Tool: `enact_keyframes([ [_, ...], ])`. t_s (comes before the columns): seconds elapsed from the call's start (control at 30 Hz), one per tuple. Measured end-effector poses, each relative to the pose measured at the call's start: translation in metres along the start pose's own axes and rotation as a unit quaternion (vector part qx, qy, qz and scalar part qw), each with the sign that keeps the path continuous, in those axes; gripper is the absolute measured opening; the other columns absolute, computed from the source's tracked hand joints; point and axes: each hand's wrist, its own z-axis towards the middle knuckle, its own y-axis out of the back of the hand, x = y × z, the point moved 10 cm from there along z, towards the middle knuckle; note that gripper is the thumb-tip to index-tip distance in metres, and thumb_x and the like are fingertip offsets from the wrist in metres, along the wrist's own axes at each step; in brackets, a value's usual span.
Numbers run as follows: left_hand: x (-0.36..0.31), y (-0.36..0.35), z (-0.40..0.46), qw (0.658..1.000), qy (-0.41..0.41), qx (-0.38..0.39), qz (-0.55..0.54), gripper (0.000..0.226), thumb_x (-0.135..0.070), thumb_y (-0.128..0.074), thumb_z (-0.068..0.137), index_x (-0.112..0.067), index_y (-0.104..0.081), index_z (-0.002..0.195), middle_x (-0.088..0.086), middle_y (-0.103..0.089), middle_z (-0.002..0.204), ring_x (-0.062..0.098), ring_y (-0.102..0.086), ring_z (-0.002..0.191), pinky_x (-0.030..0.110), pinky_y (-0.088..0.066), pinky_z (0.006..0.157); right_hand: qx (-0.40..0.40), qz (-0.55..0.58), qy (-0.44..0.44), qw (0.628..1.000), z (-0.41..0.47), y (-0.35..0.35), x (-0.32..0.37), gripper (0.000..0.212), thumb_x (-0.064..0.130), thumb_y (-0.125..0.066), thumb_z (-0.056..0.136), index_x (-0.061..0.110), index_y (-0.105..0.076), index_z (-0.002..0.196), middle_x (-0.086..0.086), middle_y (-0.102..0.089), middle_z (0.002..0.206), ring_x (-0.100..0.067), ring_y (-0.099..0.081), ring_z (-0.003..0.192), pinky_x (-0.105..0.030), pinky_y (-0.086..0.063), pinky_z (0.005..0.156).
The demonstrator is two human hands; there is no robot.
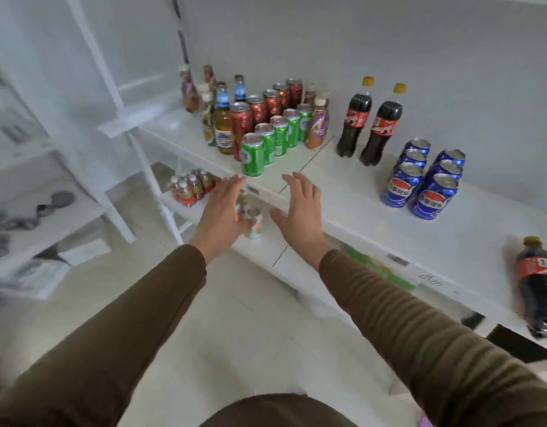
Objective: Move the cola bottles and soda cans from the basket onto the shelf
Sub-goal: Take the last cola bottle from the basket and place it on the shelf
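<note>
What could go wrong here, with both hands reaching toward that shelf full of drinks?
The front green can stands close to the edge of the shelf, just beyond the open left hand and right hand; a careless brush might tip it off. The blue cans are packed tight, so bumping one could topple its neighbours. The cola bottle at the far right looks blurred and near the edge, and might fall.

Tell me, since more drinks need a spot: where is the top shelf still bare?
Bare shelf lies between the green cans and the blue cans, in front of the two cola bottles. More lies between the blue cans and the lying bottle. The left end, with the red cans, is crowded.
</note>
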Motion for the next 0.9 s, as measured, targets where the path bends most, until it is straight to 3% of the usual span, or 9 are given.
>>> enact_keyframes([
  [0.13, 0.079, 0.089, -0.095, 0.994, 0.079, -0.046, 0.059, 0.094, -0.025, -0.081, 0.082, -0.019, -0.027, 0.158, 0.004, -0.026, 0.165, 0.025, -0.017, 0.152, 0.033, -0.015, 0.121, 0.074, 0.017, 0.057, 0.996, -0.039, -0.075, 0.113, 0.072, 0.027, -0.076, 0.079, 0.013, -0.047, 0.143, -0.011, -0.04, 0.151, -0.035, -0.037, 0.132, -0.044, -0.032, 0.113],
  [0.43, 0.204, 0.251, -0.333, 0.958, 0.227, -0.124, 0.128, 0.091, -0.029, -0.08, 0.084, -0.019, -0.029, 0.158, 0.003, -0.022, 0.167, 0.025, -0.012, 0.155, 0.046, -0.014, 0.126, 0.212, 0.101, 0.193, 0.953, -0.177, -0.21, 0.343, 0.073, 0.029, -0.075, 0.083, 0.014, -0.042, 0.146, -0.009, -0.036, 0.153, -0.031, -0.031, 0.139, -0.041, -0.027, 0.118],
  [0.7, 0.288, 0.33, -0.452, 0.921, 0.315, -0.184, 0.139, 0.094, -0.027, -0.081, 0.083, -0.017, -0.027, 0.159, 0.005, -0.022, 0.167, 0.024, -0.01, 0.155, 0.029, -0.002, 0.122, 0.308, 0.104, 0.262, 0.908, -0.239, -0.307, 0.47, 0.074, 0.029, -0.073, 0.084, 0.017, -0.039, 0.148, -0.008, -0.033, 0.155, -0.03, -0.03, 0.137, -0.037, -0.026, 0.116],
  [0.9, 0.382, 0.374, -0.499, 0.895, 0.387, -0.172, 0.136, 0.095, -0.027, -0.083, 0.08, -0.017, -0.029, 0.158, 0.005, -0.024, 0.166, 0.027, -0.013, 0.155, 0.04, -0.01, 0.126, 0.365, 0.13, 0.278, 0.879, -0.255, -0.401, 0.553, 0.072, 0.025, -0.074, 0.083, 0.015, -0.041, 0.147, -0.011, -0.036, 0.153, -0.031, -0.029, 0.138, -0.042, -0.028, 0.116],
])
